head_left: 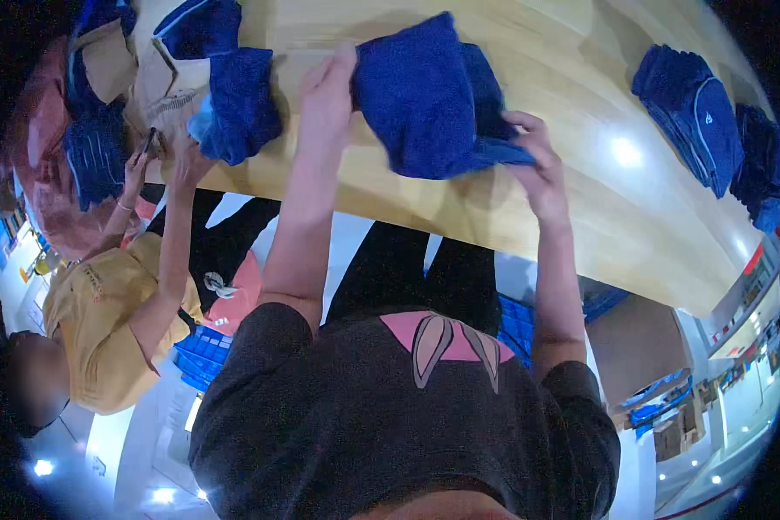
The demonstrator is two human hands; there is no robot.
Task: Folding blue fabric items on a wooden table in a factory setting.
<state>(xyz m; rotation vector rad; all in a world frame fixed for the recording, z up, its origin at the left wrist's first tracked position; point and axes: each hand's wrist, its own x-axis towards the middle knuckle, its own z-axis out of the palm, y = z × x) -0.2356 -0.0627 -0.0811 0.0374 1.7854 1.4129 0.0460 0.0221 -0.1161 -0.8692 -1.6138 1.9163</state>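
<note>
**Both hands on blue towel at bench edge**

While the person leans over the wooden bench (581, 199), both hands hold one folded blue towel (425, 95), which lies on the benchtop near the person's edge, roughly mid-picture. Left hand (328, 91) pinches the towel's left edge, fingers closed on the cloth w/ thumb side against it. Right hand (537, 160) has its grip closed on the towel's lower right corner, where a thin layer of fabric sticks out between fingers and thumb. Towel looks bunched, top layer folded over a 2nd layer showing at the right side.

Left of it, just beside the left hand, another blue towel (238, 104) lies crumpled on the bench, partly over a tan cardboard box (160, 82). More blue cloth (95, 156) sits at the far left end. At the right end, well apart from the hands, a neat stack of folded blue towels (689, 113) rests on the bench, w/ a darker pile (763, 165) just beside it near the rim.

A 2nd person in a yellow shirt (104, 321) stands at the left, their hands (160, 160) up at the bench edge near the box; what they hold is too small to tell.
</note>
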